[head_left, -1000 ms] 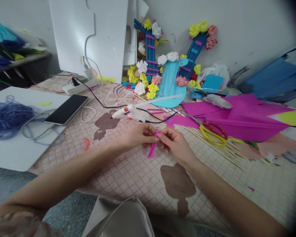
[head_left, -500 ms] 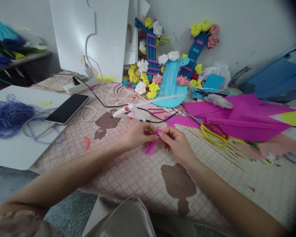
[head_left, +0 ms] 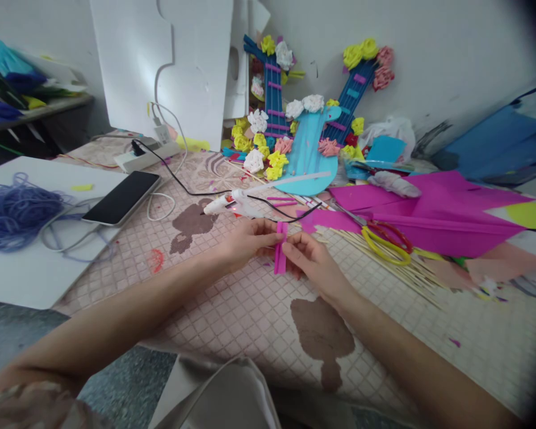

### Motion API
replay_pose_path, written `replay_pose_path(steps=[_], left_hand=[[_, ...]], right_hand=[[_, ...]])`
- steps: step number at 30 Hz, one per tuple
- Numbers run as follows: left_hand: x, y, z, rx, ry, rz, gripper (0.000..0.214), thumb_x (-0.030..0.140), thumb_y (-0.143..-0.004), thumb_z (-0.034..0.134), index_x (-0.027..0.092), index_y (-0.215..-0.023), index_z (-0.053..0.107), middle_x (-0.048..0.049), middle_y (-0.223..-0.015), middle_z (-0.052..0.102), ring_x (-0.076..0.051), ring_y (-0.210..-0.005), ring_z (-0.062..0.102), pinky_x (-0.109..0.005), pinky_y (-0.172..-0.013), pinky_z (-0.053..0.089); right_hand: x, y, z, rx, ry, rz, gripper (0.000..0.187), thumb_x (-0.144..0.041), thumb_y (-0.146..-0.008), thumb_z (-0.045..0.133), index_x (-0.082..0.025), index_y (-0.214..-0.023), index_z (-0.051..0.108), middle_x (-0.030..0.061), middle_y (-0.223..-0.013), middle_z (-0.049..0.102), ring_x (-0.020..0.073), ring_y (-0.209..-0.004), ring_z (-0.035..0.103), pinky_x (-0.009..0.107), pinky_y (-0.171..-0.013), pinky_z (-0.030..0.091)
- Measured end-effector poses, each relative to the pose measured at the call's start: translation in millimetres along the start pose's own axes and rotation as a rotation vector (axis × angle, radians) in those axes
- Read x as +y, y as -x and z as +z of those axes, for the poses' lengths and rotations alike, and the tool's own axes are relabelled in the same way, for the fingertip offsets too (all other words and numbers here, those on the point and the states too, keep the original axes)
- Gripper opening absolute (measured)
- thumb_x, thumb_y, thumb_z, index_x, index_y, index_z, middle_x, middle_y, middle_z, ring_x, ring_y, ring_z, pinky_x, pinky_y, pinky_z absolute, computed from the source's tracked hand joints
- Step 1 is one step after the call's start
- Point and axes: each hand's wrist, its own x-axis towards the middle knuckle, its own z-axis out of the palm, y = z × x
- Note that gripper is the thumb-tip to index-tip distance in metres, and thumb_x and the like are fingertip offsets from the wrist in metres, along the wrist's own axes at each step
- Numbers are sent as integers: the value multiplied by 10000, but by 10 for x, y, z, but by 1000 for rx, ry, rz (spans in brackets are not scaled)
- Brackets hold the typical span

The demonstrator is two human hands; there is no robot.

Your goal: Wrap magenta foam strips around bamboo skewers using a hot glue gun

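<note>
Between my two hands is a narrow magenta paper strip (head_left: 280, 257) with a lengthwise crease, standing nearly upright in the view above the tablecloth. My left hand (head_left: 252, 241) pinches its left edge between thumb and fingers. On the other edge, my right hand (head_left: 310, 257) grips it with thumb and forefinger, the remaining fingers curled behind. Just beyond my hands lies a white glue gun (head_left: 232, 202) with a long glue stick sticking out of its back. Thin magenta strips (head_left: 282, 201) rest beside the gun.
Yellow-and-red-handled scissors (head_left: 386, 243) lie right, over wooden skewers (head_left: 397, 274) and near magenta paper sheets (head_left: 455, 223). Left are a phone (head_left: 121, 198), purple yarn (head_left: 15, 211) on a white board (head_left: 22, 280), and a power strip (head_left: 138, 156). Flower-decorated paper guitars (head_left: 310, 152) stand behind; a black cable (head_left: 178, 182) crosses the table.
The magenta strip has turned from a slant to nearly upright, and more of its length shows. My fingers have shifted along its edges; both hands stay in about the same place.
</note>
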Motion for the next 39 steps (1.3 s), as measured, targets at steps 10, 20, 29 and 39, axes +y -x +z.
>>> replay_pose_path(steps=[10, 20, 29, 39], left_hand=[[-74, -24, -46, -55, -69, -29, 269, 262, -689, 760, 111, -790, 562, -7, -717, 618, -81, -622, 590, -245, -658, 497], [-5, 192, -245, 53, -776, 212, 123, 235, -803, 613, 135, -869, 583, -31, -792, 623, -130, -699, 588, -264, -615, 503], [14, 330, -288, -203, -1533, 806, 165, 160, -919, 469, 170, -987, 619, -79, -1015, 613, -189, -967, 536, -362, -870, 439], [25, 209, -324, -262, -1689, 711, 202, 248, -941, 462, 157, -875, 631, -55, -872, 616, -189, -876, 538, -349, -831, 384]], right_hand=[[-28, -25, -111, -110, 251, -34, 140, -314, -781, 609, -184, -767, 560, -32, -641, 529, 92, -505, 436, 232, -461, 337], [-57, -13, -191, -172, 634, -160, 90, -163, -798, 530, -176, -735, 593, -21, -658, 539, 114, -583, 456, 249, -549, 336], [-86, -48, -196, -185, 751, -245, 88, -137, -801, 537, -180, -751, 595, -11, -697, 584, 124, -610, 499, 254, -575, 358], [-64, -51, -220, -63, 798, -364, 89, -134, -836, 545, -189, -859, 610, 20, -808, 617, 145, -682, 548, 274, -612, 416]])
